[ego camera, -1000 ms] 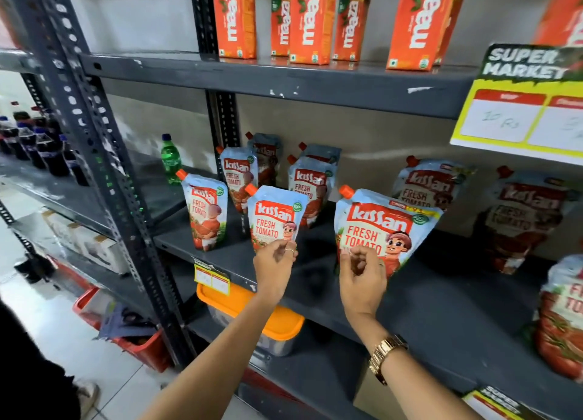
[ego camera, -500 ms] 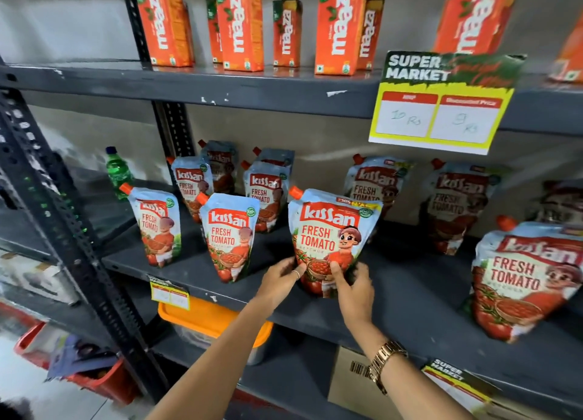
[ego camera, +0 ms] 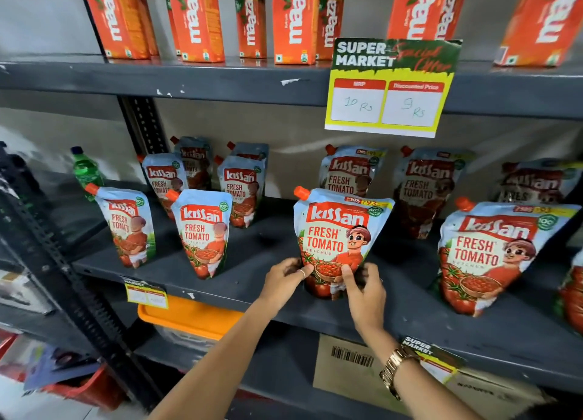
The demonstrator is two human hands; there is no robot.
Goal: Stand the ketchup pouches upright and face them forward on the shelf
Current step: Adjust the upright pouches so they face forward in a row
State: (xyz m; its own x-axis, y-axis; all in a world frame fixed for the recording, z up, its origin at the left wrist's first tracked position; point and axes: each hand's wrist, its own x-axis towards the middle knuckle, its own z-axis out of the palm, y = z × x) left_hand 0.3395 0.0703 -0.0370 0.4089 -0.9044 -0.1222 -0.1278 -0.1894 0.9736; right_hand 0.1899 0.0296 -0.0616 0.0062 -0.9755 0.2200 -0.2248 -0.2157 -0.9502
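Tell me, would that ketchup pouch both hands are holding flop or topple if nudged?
Probably soft: the ketchup pouch bulges and narrows downward. Likely tippy, since the left hand and right hand steady its narrow base. Its glossy film may be slippery.

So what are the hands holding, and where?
Both hands, left hand and right hand, hold one ketchup pouch by its bottom corners.
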